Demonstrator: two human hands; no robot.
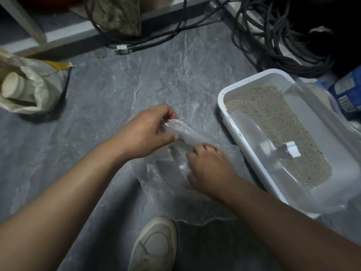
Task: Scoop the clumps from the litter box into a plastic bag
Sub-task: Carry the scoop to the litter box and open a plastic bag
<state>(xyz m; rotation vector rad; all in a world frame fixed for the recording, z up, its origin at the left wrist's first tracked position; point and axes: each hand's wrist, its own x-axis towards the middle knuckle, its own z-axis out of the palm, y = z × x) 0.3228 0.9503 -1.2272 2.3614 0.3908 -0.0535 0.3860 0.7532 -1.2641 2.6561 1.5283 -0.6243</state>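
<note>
Hands: left hand [145, 132] grip pinches plastic bag [175, 184] | right hand [210, 171] grip unclear | blue package [346, 90] label unreadable

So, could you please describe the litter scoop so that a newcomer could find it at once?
Start at the white litter box on the right of the grey floor. The scoop lies inside on the beige litter, a translucent shovel with a white hook-ended handle, untouched by either hand.

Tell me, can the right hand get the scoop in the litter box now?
Probably yes, once it lets go of the plastic bag: the scoop lies uncovered in the litter box, just beside the right hand.
</note>
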